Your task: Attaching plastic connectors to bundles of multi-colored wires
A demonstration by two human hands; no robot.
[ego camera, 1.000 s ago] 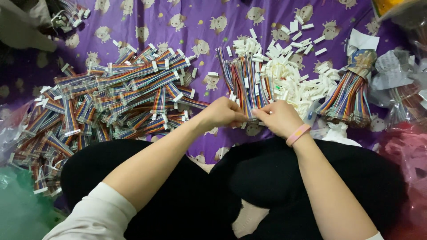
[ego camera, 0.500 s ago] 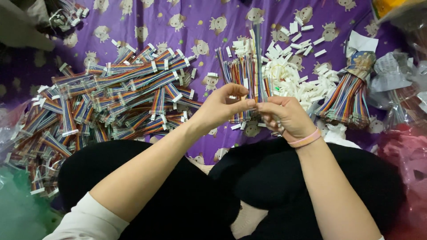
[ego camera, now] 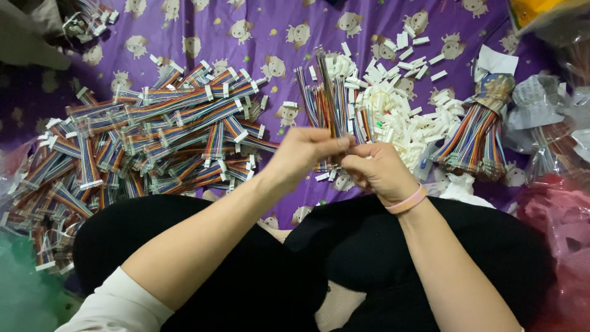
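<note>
**Two hands hold up a strip of coloured wires**

A purple cloth (ego camera: 258, 24) with little cartoon animals covers the floor, so the small parts lie soft and are easy to see. On the person's left is a big heap of rainbow wire strips (ego camera: 153, 135), each with white ends, lying close by and within reach. Ahead sits a pile of small white plastic plugs (ego camera: 393, 104). To the right stands a tied bundle of wires (ego camera: 476, 138), bound at the top so it stays together.

The left hand (ego camera: 301, 154) and the right hand (ego camera: 378, 172) meet above the lap. Both pinch the low end of one wire strip (ego camera: 329, 92), which stands upright between them. A pink band (ego camera: 405, 201) circles the right wrist.
</note>
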